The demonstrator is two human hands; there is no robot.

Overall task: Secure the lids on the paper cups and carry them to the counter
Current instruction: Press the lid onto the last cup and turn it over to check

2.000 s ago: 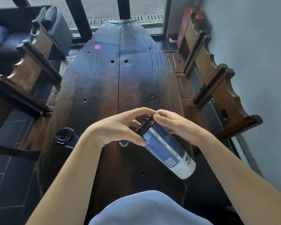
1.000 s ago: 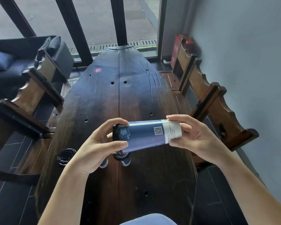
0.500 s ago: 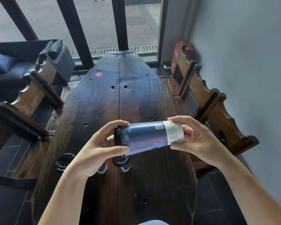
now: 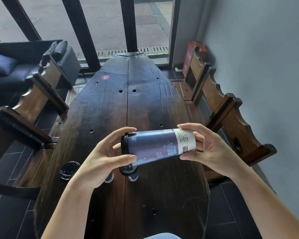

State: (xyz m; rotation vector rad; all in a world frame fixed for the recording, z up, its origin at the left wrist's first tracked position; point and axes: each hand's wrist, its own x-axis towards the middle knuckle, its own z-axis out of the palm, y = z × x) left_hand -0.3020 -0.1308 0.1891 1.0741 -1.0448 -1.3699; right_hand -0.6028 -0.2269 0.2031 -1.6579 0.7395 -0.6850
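I hold a tall blue paper cup (image 4: 155, 144) sideways above the dark wooden table (image 4: 145, 104). Its black lid (image 4: 123, 144) points left, its white base right. My left hand (image 4: 104, 157) grips the lid end with fingers over the top and thumb beneath. My right hand (image 4: 204, 147) grips the white base end. Under the held cup a second lidded blue cup (image 4: 130, 172) stands on the table. A third cup (image 4: 109, 178) shows only partly behind my left wrist. A fourth lidded cup (image 4: 69, 170) stands at the table's left edge.
Wooden benches with carved backs run along the left (image 4: 34, 99) and right (image 4: 231, 114) of the table. A grey wall is close on the right. A window with black frames and a dark sofa (image 4: 10, 66) lie beyond. A red box (image 4: 191, 56) sits in the far corner.
Two seconds ago the cup leaned with its lid up and away; both hands have turned it level and lifted it. In the last half second it has rotated slightly about its axis.
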